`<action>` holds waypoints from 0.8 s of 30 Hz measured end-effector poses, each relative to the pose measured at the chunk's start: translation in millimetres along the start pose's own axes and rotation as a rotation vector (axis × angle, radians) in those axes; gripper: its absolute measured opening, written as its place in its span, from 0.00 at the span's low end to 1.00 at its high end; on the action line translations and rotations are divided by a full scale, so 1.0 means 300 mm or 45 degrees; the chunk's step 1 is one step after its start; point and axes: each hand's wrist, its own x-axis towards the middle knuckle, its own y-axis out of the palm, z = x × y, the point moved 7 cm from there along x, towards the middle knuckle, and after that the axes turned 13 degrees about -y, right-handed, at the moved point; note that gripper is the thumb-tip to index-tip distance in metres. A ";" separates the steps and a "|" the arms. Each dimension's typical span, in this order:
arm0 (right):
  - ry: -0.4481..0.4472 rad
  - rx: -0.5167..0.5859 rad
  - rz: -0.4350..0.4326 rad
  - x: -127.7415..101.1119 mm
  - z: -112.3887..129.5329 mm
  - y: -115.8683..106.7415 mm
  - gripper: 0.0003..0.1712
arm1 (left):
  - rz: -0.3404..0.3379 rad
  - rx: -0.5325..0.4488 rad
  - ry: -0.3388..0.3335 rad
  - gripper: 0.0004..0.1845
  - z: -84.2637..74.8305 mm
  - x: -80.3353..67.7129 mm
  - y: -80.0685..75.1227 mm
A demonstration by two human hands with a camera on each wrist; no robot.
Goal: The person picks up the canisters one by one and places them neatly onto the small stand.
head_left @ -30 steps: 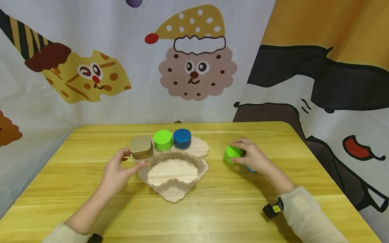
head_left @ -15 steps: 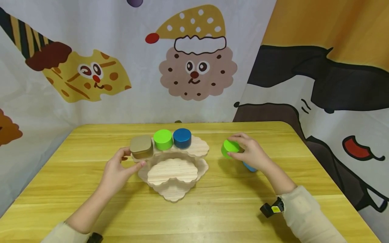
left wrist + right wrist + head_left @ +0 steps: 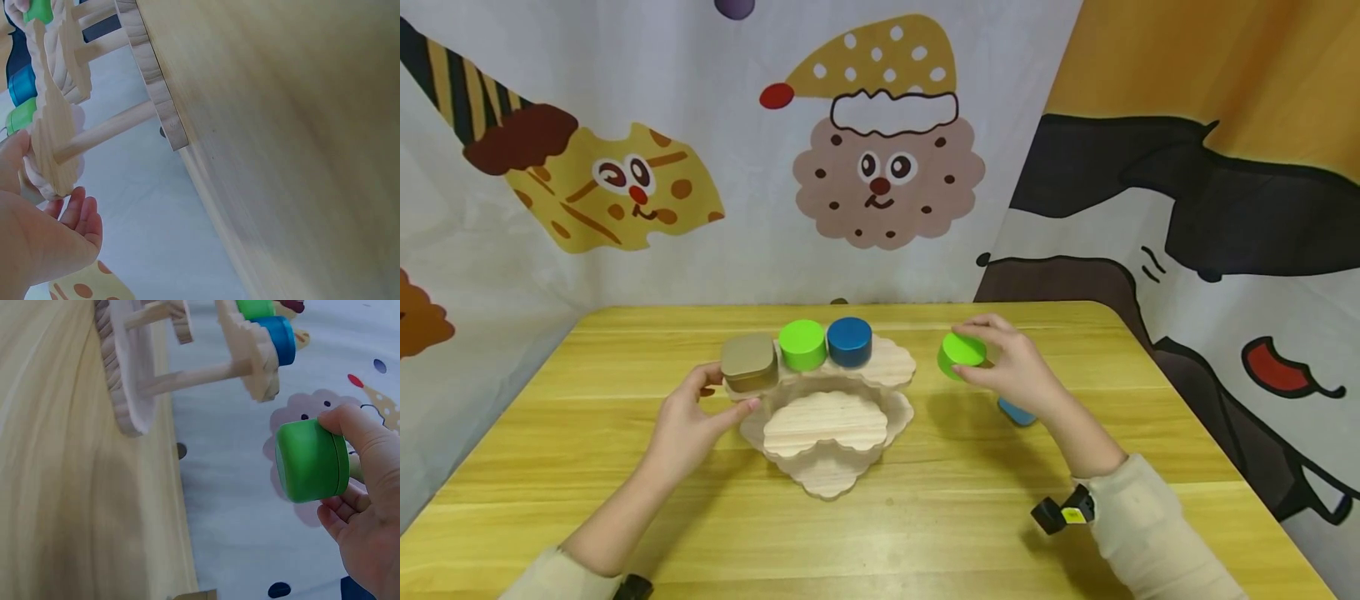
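Observation:
My right hand (image 3: 1018,371) pinches a small green round jar (image 3: 961,356) between thumb and fingers, right of the wooden tiered stand (image 3: 825,423). The right wrist view shows this jar's (image 3: 309,459) lid seam and the thumb on its edge; it hangs in the air. My left hand (image 3: 688,429) grips the left end of the stand's top shelf, its thumb at the front. In the left wrist view the fingers curl by the scalloped shelf edge (image 3: 53,140). On that shelf stand a gold jar (image 3: 749,363), another green jar (image 3: 802,345) and a blue jar (image 3: 850,342).
A flat blue thing (image 3: 1017,412) lies on the table (image 3: 887,533) below my right wrist, partly hidden. Round wooden posts (image 3: 109,131) join the stand's shelves to its base. A printed cartoon curtain (image 3: 700,275) hangs behind the table's far edge.
My right hand has lifted the green jar and moved it left and away from me, exposing more of the flat blue thing. The left hand and the stand have stayed in place.

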 end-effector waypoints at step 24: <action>-0.056 0.053 -0.060 0.111 0.150 0.020 0.31 | -0.016 0.015 0.016 0.29 0.000 0.002 0.001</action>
